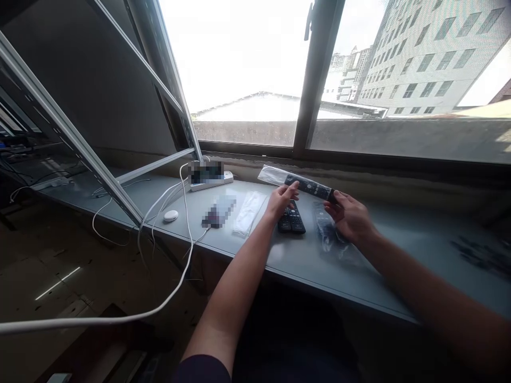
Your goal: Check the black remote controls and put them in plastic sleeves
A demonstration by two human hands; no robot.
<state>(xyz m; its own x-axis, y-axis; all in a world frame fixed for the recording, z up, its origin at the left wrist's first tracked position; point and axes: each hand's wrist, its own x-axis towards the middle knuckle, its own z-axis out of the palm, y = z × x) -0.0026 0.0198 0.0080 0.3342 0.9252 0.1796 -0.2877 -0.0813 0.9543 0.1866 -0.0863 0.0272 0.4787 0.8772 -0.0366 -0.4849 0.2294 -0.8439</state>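
Observation:
A black remote control [310, 187] is raised over the table between my two hands, partly inside a clear plastic bag [272, 175] whose loose end sticks out to the left. My right hand [351, 214] pinches the remote's right end. Fingers of my left hand [281, 200] close on the bagged remote near its left end. Below, black remotes [294, 221] lie side by side on the table. More remotes in clear plastic [325, 229] lie under my right hand. A stack of flat plastic bags [248, 213] is left of my left hand.
The grey table [223, 244] runs along the window. On its left are a blurred phone [219, 211] on a cable, a round white object [171, 216], a white power strip [211, 181] and a metal frame [80, 143]. A white cable [167, 303] hangs past the front edge.

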